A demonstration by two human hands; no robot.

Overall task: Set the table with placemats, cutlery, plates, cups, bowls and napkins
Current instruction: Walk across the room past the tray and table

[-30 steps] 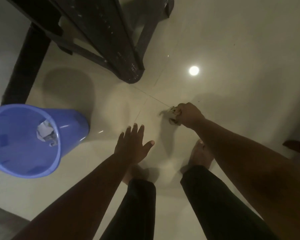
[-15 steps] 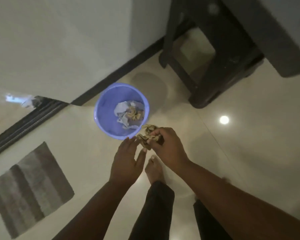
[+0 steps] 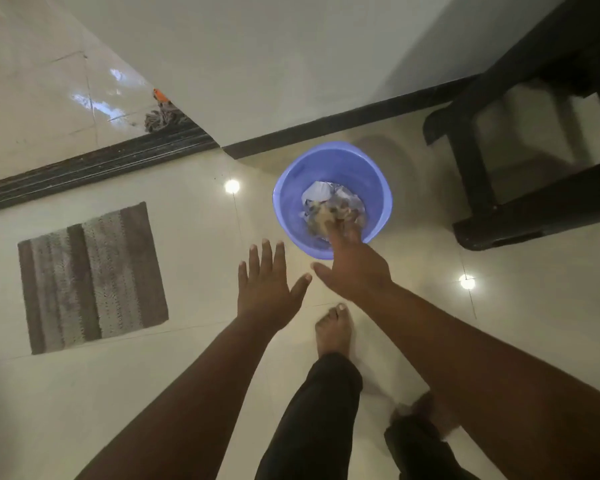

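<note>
The crumpled brown paper lay inside the blue waste bin, on white scraps, evidently discarded to tidy before table setting. The right hand reached over the near rim, fingers extended, apparently released; its fingertips blurred. The left hand hovered beside it, spread flat, holding nothing.

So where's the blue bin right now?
In the head view, the blue bin stands on the floor right of centre, between the dark stool and the striped mat.
</note>
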